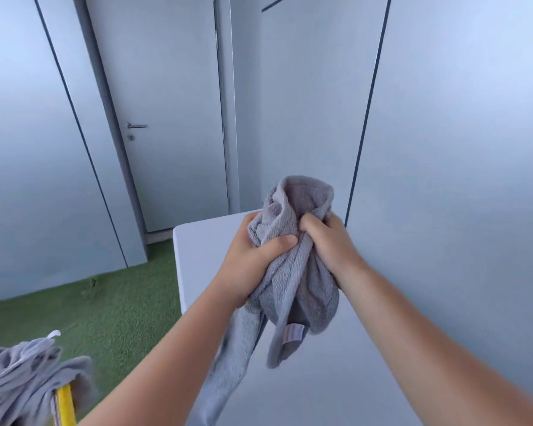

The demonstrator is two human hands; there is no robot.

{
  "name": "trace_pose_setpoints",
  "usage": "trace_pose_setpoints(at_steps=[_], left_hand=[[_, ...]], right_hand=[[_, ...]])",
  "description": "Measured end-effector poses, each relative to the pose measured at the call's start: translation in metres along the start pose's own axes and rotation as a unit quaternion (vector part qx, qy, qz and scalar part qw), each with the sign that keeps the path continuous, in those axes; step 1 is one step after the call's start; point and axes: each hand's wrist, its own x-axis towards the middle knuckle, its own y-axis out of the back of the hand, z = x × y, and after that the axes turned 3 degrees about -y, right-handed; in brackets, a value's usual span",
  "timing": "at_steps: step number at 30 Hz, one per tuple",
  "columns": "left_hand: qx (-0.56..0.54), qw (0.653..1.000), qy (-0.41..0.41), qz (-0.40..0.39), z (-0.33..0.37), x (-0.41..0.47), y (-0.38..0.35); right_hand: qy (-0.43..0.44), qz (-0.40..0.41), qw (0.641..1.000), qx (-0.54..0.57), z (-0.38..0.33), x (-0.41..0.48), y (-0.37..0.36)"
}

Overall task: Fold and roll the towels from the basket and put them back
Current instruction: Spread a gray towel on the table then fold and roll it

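- Low and well to the left of my hands, a heap of grey towels [22, 373] lay over the yellow rim of the basket [65, 405]. I judged them not yet folded.
- My left hand [251, 265] was clamped on the grey towel [293, 272], with the thumb across the front of the cloth and the fingers wrapped behind it.
- The towel sat bunched between both hands, lifted above the white table [336, 392]. I could not tell whether its lowest tail brushed the table.
- My right hand [330, 244] gripped the same wad just beside the left, so the two fists were close together rather than spread.
- What worried me: both grips were on the crumpled middle, not on corners or a hem. Pulling the hands apart from there would likely leave a twisted sheet, and any fold would come out crooked.
- The long tail below my left wrist could also snag on the table's near edge or slide off toward the green floor [105, 302] if either grip loosened.
- The towel's long axis ran nearly upright, leaning a little.
- Its rumpled crown pointed up and away from me above the fists.
- The loose ends hung down toward me, the longer one under the left hand and a shorter flap with a sewn label [294, 333] between my forearms.
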Motion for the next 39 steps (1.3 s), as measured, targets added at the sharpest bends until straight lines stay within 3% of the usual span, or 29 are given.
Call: trace_pose_setpoints(at_steps=[5, 9, 14, 17, 19, 22, 25, 27, 29, 32, 34, 36, 37, 39], left_hand=[[0.007, 0.999, -0.037, -0.024, 0.001, 0.047, -0.031], [0.01, 0.999, -0.039, -0.034, -0.014, 0.062, -0.046], [0.133, 0.99, 0.013, -0.033, -0.068, 0.064, -0.035], [0.252, 0.965, 0.065, -0.028, -0.11, 0.059, -0.027], [0.325, 0.939, 0.104, -0.028, -0.142, 0.051, -0.023], [0.488, 0.858, 0.152, -0.038, -0.188, 0.037, -0.01], [0.603, 0.773, 0.2, 0.001, -0.211, 0.023, 0.005], [0.624, 0.754, 0.205, 0.031, -0.211, 0.012, 0.01], [0.616, 0.755, 0.217, 0.059, -0.203, 0.003, 0.014], [0.614, 0.745, 0.241, 0.099, -0.194, -0.003, 0.018], [0.605, 0.747, 0.242, 0.135, -0.191, -0.004, 0.021], [0.584, 0.756, 0.242, 0.173, -0.19, -0.004, 0.025], [0.575, 0.758, 0.243, 0.187, -0.189, -0.005, 0.029], [0.57, 0.759, 0.245, 0.197, -0.186, -0.006, 0.039]], right_hand=[[0.049, 0.032, 0.998, -0.007, -0.009, 0.035, 0.036], [0.06, 0.002, 0.998, -0.023, -0.002, 0.051, 0.059], [-0.064, -0.059, 0.996, -0.036, 0.072, 0.077, 0.066], [-0.128, -0.108, 0.983, -0.074, 0.13, 0.088, 0.069], [-0.173, -0.163, 0.962, -0.131, 0.167, 0.097, 0.082], [-0.195, -0.247, 0.903, -0.292, 0.214, 0.12, 0.122], [-0.133, -0.294, 0.808, -0.494, 0.248, 0.149, 0.162], [-0.073, -0.29, 0.762, -0.574, 0.261, 0.166, 0.18], [-0.031, -0.278, 0.775, -0.567, 0.266, 0.179, 0.188], [-0.074, -0.243, 0.87, -0.423, 0.275, 0.193, 0.19], [-0.122, -0.249, 0.91, -0.308, 0.283, 0.194, 0.189], [-0.111, -0.308, 0.911, -0.251, 0.283, 0.193, 0.191], [-0.104, -0.35, 0.895, -0.257, 0.282, 0.195, 0.194], [-0.065, -0.429, 0.825, -0.361, 0.282, 0.204, 0.201]])
